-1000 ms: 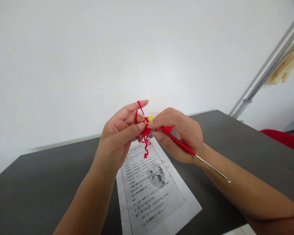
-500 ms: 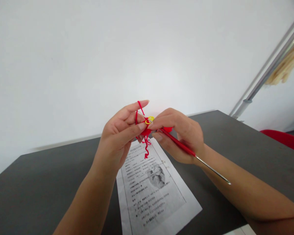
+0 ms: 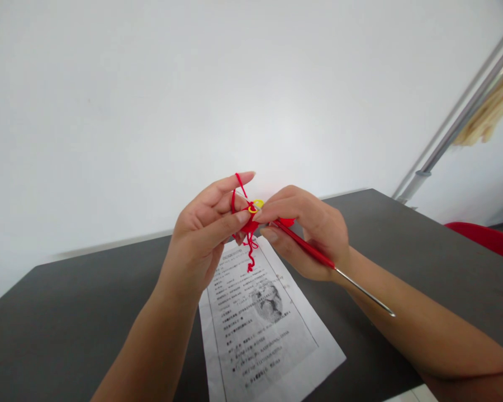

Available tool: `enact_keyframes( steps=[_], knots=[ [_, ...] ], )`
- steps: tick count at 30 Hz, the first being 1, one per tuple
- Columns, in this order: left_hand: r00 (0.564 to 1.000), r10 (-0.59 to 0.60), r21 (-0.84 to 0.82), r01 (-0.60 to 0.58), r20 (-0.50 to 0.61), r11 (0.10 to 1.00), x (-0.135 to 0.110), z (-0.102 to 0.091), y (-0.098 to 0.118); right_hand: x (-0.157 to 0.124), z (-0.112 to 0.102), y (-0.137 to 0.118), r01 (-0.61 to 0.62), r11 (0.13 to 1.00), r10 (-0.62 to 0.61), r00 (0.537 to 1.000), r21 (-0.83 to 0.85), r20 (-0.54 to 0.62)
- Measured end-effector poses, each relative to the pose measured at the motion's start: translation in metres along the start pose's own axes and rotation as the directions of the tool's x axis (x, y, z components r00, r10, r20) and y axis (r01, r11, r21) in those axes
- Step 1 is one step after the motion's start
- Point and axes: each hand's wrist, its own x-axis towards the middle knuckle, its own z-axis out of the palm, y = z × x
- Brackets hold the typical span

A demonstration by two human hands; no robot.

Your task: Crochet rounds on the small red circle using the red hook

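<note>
My left hand [image 3: 205,226] is closed on a small piece of red crochet work [image 3: 248,226], pinched between thumb and fingers. Red yarn [image 3: 241,184] loops over its raised index finger, and a curly tail end dangles below. A yellow stitch marker [image 3: 252,209] sits at the top of the piece. In my right hand [image 3: 314,229] is a crochet hook [image 3: 304,244] with a red handle and metal ends; one end points down right over the wrist, the other reaches the work. Fingers partly hide the stitches. More red material shows behind the right hand's fingers.
A printed sheet [image 3: 272,357] with text and a dark picture lies on the dark table [image 3: 88,301] below my hands. Behind stands a white wall [image 3: 193,100]. At right are a metal pole [image 3: 456,111], cream-coloured strands [image 3: 488,109] and a red curved chair edge [image 3: 482,237].
Almost nothing differs. Both hands keep the same grip, with only a very slight shift of the fingers and hook at the red work.
</note>
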Motion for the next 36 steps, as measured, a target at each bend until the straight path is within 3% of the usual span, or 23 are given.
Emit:
enact_keyframes(
  steps=[27,32,36],
  knots=[
    [1.0,0.003,0.006,-0.003,0.001,1.0,-0.001,-0.001,-0.001,0.0,0.001,0.001,-0.002,1.0,0.002,1.0,0.002,-0.008],
    [1.0,0.009,0.034,-0.009,-0.025,0.999,-0.001,-0.001,-0.001,0.001,-0.003,0.004,0.027,0.997,-0.028,1.0,-0.07,-0.007],
    [0.999,0.007,0.022,-0.006,-0.035,1.0,0.0,0.0,0.001,0.003,-0.01,0.008,0.119,0.969,-0.129,0.991,-0.219,-0.034]
  ],
)
